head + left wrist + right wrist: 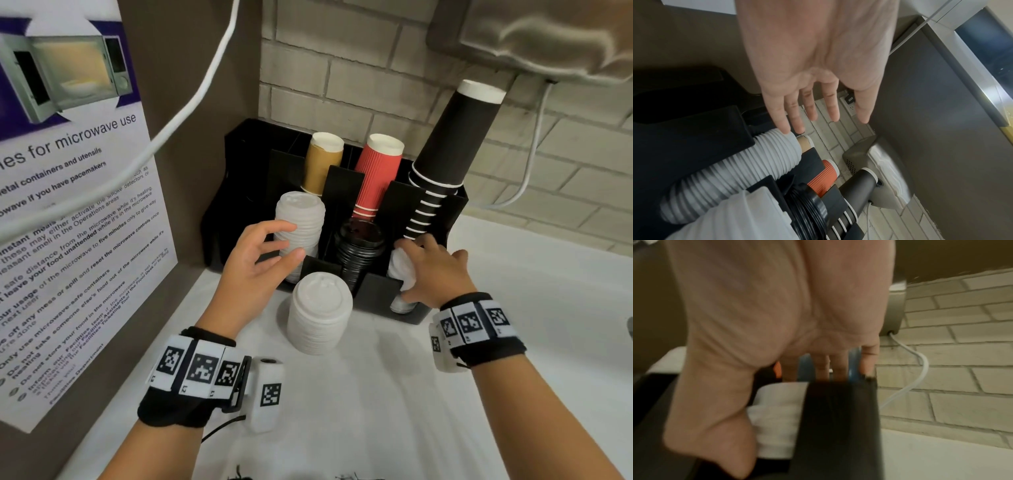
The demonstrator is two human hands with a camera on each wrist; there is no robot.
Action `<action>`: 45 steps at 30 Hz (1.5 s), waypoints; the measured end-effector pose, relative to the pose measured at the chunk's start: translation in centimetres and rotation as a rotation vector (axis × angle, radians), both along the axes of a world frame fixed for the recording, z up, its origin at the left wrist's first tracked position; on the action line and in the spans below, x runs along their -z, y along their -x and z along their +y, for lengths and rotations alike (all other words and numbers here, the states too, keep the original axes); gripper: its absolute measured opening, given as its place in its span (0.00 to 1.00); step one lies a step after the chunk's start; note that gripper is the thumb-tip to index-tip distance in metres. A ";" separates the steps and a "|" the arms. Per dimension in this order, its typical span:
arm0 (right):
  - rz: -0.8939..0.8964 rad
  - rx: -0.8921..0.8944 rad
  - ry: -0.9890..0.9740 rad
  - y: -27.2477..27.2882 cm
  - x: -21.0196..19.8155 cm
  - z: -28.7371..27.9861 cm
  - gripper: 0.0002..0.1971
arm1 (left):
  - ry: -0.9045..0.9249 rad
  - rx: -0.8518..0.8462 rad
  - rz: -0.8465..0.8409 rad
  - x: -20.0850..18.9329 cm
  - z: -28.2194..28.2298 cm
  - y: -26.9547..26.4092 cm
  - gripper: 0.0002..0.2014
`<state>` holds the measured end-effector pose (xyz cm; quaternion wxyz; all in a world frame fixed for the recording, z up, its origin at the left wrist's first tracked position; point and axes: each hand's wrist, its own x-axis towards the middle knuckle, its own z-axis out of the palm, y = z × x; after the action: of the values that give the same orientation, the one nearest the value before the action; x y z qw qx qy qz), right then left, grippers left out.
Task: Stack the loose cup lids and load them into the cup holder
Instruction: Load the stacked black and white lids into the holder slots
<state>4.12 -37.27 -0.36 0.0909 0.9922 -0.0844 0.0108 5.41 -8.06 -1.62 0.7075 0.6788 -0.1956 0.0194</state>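
Head view: my right hand (pixel 432 274) wraps the white lids (pixel 401 270) in the cup holder (pixel 376 291), in its slot on my right. My left hand (pixel 260 255) is spread, holding nothing, by another lid stack (pixel 301 226). Nearer me stands a loose stack (pixel 320 311). Lids feel light, bendy, slippery; hold the sides.

The head view is evenly lit and mostly sharp, with soft shadows on the white counter (pixel 394 394) below the fingers; straight lines bend at the edges. The left wrist view is dimmer, the palm near the lens is soft, and glare shines on a metal edge right of the fingers. The right wrist view is dim, warm and blurred everywhere.
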 end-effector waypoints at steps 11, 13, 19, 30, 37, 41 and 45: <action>0.155 -0.041 0.180 0.0 2.4 0.8 0.40 | -0.009 -0.020 -0.002 0.2 0.3 -0.1 0.17; 0.157 -0.045 0.163 0.3 2.1 0.9 0.39 | -0.007 -0.024 0.000 0.2 0.4 -0.1 0.18; 0.158 0.032 0.125 2.0 -0.4 2.9 0.29 | -0.019 -0.043 0.000 0.5 0.5 -0.2 0.15; 0.032 -0.274 -0.728 3.2 0.4 12.3 0.33 | -0.034 -0.035 -0.011 0.6 0.7 0.0 0.14; -0.022 -0.234 -0.756 2.7 1.7 12.7 0.35 | -0.038 -0.041 -0.011 0.4 0.8 0.1 0.14; -0.088 -0.221 -0.742 2.7 1.7 12.6 0.34 | -0.053 -0.044 -0.014 0.2 0.7 0.2 0.14; -0.295 -0.240 -0.954 3.0 0.6 11.6 0.34 | -0.081 0.108 0.058 0.0 0.8 0.4 0.27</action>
<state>1.13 -25.65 -0.91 -0.3869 0.9139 0.0227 0.1211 5.01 -7.22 -1.65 0.6847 0.6958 -0.2119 -0.0462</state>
